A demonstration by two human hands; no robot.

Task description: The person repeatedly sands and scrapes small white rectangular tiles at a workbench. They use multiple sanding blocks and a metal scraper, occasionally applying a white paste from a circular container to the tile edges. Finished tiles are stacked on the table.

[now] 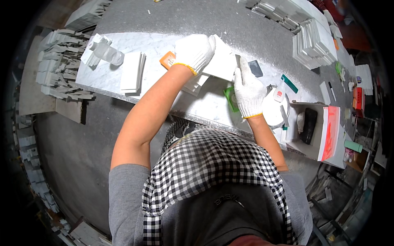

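Both my hands wear white knit gloves with yellow cuffs. My left hand (pixel 195 51) is closed on the left edge of a flat white tile (pixel 221 61), which is raised and tilted above the marble-patterned worktop (pixel 164 94). At the tile's right edge, my right hand (pixel 250 90) has its fingers pressed together around a thin grey piece that I cannot make out. More white tiles (pixel 194 87) lie under the left wrist. An orange block (pixel 167 60) sits beside the left glove, and a green block (pixel 230 99) lies just left of the right one.
A clear plastic bottle (pixel 107 53) and a tile stack (pixel 131 74) stand at left. To the right are a dark square pad (pixel 255 68), a green bar (pixel 289 83), a round white object (pixel 273 110) and an open cardboard box (pixel 331 133). Tile stacks (pixel 314 43) line the far right.
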